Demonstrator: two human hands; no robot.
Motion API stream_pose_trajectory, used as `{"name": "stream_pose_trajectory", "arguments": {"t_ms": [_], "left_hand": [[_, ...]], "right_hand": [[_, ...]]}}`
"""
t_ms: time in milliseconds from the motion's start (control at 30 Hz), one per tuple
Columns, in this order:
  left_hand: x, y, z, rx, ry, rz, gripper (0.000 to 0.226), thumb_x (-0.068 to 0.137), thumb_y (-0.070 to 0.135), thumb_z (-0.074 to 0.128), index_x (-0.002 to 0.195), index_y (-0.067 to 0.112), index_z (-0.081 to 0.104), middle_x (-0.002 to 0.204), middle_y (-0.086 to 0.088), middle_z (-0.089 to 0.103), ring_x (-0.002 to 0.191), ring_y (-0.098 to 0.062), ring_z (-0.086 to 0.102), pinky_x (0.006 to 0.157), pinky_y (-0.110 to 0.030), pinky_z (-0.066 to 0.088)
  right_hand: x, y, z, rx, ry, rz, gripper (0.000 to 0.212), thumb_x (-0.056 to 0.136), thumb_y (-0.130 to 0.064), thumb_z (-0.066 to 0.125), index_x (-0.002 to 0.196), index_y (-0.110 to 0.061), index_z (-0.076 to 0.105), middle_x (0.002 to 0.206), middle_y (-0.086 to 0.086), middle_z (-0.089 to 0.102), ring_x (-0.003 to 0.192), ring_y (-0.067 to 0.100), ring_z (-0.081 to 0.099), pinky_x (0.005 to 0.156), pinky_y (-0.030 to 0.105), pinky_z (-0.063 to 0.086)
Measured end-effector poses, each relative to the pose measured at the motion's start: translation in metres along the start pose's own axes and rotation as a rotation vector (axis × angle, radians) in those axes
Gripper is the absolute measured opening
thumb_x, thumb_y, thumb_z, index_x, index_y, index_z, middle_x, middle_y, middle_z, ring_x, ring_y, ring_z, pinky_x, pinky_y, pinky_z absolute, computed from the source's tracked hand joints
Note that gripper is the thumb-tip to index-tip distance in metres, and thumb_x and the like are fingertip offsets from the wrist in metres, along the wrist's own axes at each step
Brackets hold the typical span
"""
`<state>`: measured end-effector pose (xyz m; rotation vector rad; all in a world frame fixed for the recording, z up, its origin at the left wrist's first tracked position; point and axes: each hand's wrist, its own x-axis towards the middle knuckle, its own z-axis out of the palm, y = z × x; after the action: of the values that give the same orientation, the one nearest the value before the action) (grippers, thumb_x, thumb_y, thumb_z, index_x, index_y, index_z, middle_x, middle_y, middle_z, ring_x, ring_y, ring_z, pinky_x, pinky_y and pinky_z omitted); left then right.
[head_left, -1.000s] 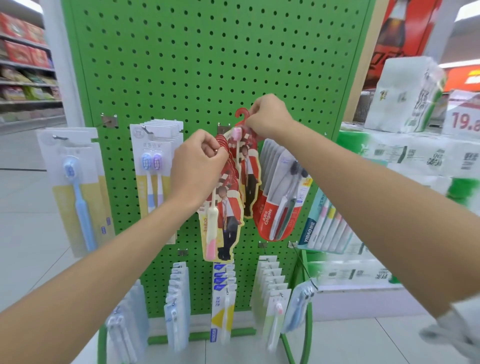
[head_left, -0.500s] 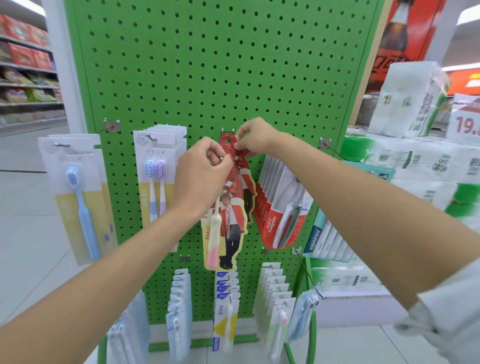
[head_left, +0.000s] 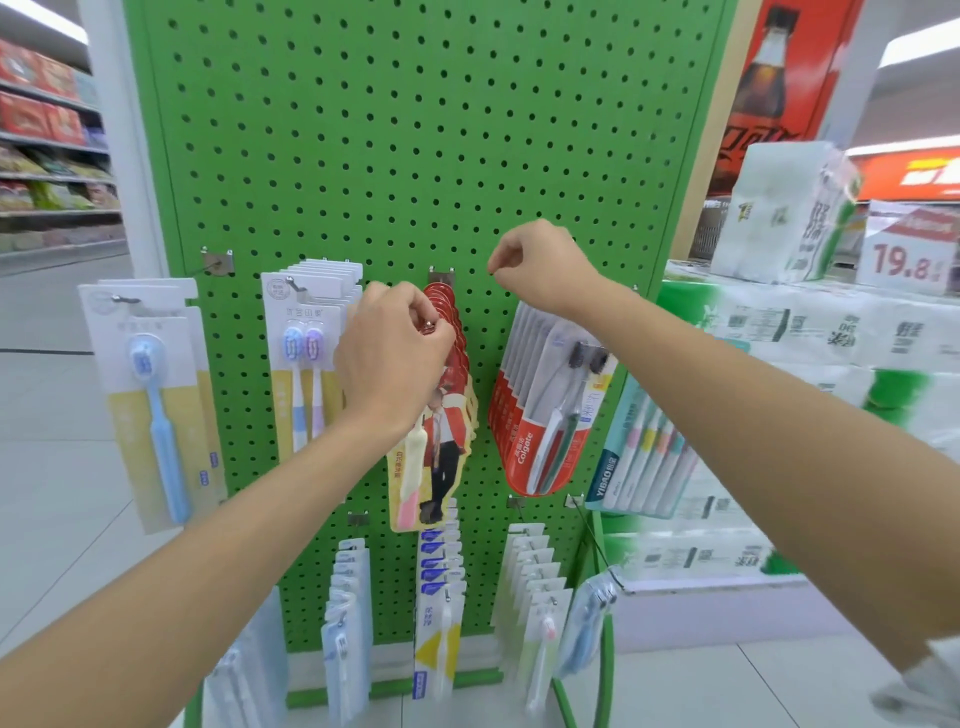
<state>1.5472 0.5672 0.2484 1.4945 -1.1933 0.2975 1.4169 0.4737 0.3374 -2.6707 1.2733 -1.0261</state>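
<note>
We are hanging the red toothbrush packs (head_left: 441, 457) on a hook (head_left: 440, 275) in the middle row of the green pegboard (head_left: 415, 130). The stack dangles there, fanned out front to back, between the white twin-brush packs (head_left: 306, 332) and the Colgate packs (head_left: 540, 426), which hang tilted on the next peg. Our left grip (head_left: 395, 364) is closed at the outer end of the hook, thumb and fingers pinched round the top of the front card. Whether they also catch the wire tip we cannot tell, since the hand covers the hanging hole. Our right grip (head_left: 540, 265) hovers just above and to the right of the hook, clear of the packs. Its fingers are curled in, thumb to forefinger, with nothing visible between them. We judge these packs to be very light: thin printed card with a clear blister over one slim brush. They look stiff enough to hold their shape but easy to crease or tear at the small punched hole. The blister looks smooth and likely slippery, so the flat card near the top edge, either side of the hole, is the better place to pinch. The stack will swing on the wire, so we steady it from the front while sliding cards back towards the board. Further right stand wrapped tissue packs (head_left: 789, 208) and a price sign (head_left: 906, 249).
</note>
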Motion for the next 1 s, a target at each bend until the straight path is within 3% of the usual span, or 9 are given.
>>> {"name": "stream_pose_trajectory", "arguments": {"t_ms": [67,200,333,500,633,867,1000], "left_hand": [[0.001,0.003,0.002,0.114,0.047,0.058,0.004,0.086,0.028,0.064,0.086,0.025,0.061,0.097,0.006,0.052,0.096,-0.015,0.048,0.076,-0.026,0.037],[-0.004,0.02,0.012,0.173,0.095,0.194,0.005,0.086,0.023,0.064,0.09,0.022,0.062,0.096,0.004,0.051,0.093,-0.018,0.044,0.082,-0.032,0.04],[-0.015,0.046,0.03,-0.083,-0.106,0.197,0.006,0.091,0.018,0.06,0.097,0.018,0.062,0.097,0.004,0.057,0.091,-0.015,0.052,0.08,-0.031,0.047],[-0.021,0.064,0.053,-0.145,-0.276,0.181,0.021,0.097,0.023,0.057,0.116,0.015,0.059,0.108,-0.001,0.058,0.095,-0.017,0.057,0.084,-0.034,0.051],[-0.021,0.066,0.063,-0.127,-0.309,0.16,0.017,0.097,0.023,0.057,0.112,0.016,0.057,0.107,-0.003,0.059,0.091,-0.019,0.058,0.081,-0.04,0.052],[-0.008,0.072,0.068,-0.189,-0.399,0.017,0.008,0.097,0.023,0.059,0.093,0.016,0.059,0.088,0.004,0.059,0.084,-0.016,0.056,0.065,-0.026,0.039],[-0.009,0.069,0.066,-0.247,-0.393,-0.054,0.01,0.099,0.021,0.055,0.1,0.011,0.059,0.088,0.008,0.055,0.088,-0.015,0.055,0.075,-0.027,0.039]], "right_hand": [[-0.019,0.005,-0.014,0.002,0.038,0.001,0.024,0.091,0.001,0.051,0.101,-0.008,0.071,0.098,0.004,0.068,0.086,0.014,0.062,0.086,0.027,0.053],[-0.055,0.022,-0.031,0.026,0.117,0.047,0.025,0.09,0.0,0.051,0.103,-0.008,0.071,0.093,0.002,0.068,0.08,0.015,0.063,0.079,0.03,0.056],[-0.081,0.041,-0.039,0.025,0.197,0.119,0.03,0.089,-0.001,0.048,0.109,-0.007,0.071,0.106,0.006,0.07,0.095,0.018,0.063,0.091,0.036,0.053],[-0.098,0.054,-0.043,0.003,0.159,0.153,0.035,0.095,0.0,0.047,0.127,-0.003,0.062,0.126,0.011,0.065,0.115,0.024,0.06,0.103,0.036,0.046],[-0.1,0.058,-0.036,-0.029,0.094,0.132,0.037,0.095,0.003,0.044,0.127,-0.003,0.062,0.126,0.013,0.065,0.116,0.026,0.06,0.102,0.036,0.046],[-0.1,0.059,-0.027,0.033,0.109,0.175,0.052,0.089,0.009,0.042,0.135,-0.008,0.057,0.136,0.007,0.06,0.127,0.021,0.053,0.108,0.03,0.039],[-0.102,0.056,-0.029,0.059,0.141,0.16,0.052,0.09,0.006,0.044,0.139,-0.008,0.053,0.136,0.008,0.059,0.123,0.02,0.054,0.106,0.03,0.041]]}}
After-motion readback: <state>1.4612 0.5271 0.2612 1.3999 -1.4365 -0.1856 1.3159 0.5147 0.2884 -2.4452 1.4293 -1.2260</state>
